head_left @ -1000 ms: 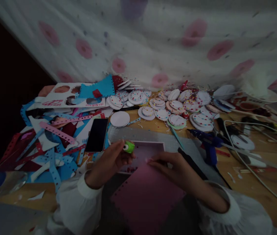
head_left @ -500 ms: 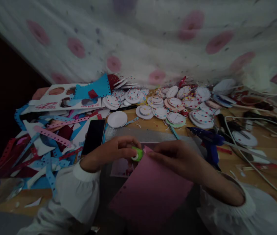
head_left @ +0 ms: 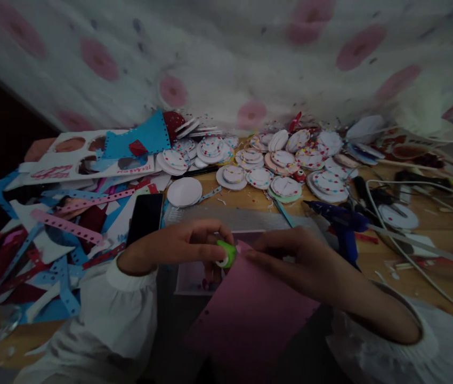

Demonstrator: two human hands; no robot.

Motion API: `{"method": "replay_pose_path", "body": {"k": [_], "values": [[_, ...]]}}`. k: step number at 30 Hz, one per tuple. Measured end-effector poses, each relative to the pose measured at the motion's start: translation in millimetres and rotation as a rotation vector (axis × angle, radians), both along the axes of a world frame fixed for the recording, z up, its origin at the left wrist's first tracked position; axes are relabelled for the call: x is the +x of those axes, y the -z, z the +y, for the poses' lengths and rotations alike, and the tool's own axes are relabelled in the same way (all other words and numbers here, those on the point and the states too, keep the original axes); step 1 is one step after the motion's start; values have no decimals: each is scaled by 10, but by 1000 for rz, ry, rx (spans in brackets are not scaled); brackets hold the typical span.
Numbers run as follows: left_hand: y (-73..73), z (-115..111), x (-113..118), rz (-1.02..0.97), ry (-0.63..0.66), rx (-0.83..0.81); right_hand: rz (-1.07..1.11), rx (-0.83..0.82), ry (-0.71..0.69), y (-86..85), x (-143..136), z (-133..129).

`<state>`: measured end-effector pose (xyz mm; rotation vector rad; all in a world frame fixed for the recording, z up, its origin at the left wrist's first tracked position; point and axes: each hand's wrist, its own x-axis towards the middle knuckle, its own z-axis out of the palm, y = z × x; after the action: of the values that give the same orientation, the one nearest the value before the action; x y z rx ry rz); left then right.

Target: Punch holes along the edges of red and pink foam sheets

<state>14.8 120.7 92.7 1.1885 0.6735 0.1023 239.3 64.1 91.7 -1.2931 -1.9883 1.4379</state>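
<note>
Pink paper sheet (head_left: pixel 246 304) with edge holes: nearest, slanted. From its middle, the right hand (head_left: pixel 302 258), at 2 o'clock, pinches the top corner. The left hand (head_left: pixel 188 246), at 10 o'clock, grips the small green-and-white plastic punch (head_left: pixel 230 255), at 11 o'clock, close to that corner; insertion cannot be told. Paper should stay taut, square to the punch. Farther, 12 o'clock: white card discs (head_left: pixel 260 177).

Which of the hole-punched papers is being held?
The pink sheet, pinched by the right hand; the blue sheet and loose strips lie off to the left.
</note>
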Motion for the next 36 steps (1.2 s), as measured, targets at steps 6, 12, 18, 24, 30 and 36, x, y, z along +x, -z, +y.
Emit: {"method": "replay_pose_path", "body": {"k": [6,12,18,24,30,36], "values": [[-32,-12,25,10,3,-4,-8,24,-4,19,-20,5],[-34,-60,41,52,8,76,-43,90,4,14,-16,-1],[-76,-106,4,180,93,394,-78,165,22,15,-42,-9],[-135,-141,11,253,118,633,-47,166,-7,39,-65,-2],[-75,-166,45,222,98,558,-50,183,31,60,-60,4],[-73,-197,84,244,21,473,-84,165,35,51,-57,20]]}}
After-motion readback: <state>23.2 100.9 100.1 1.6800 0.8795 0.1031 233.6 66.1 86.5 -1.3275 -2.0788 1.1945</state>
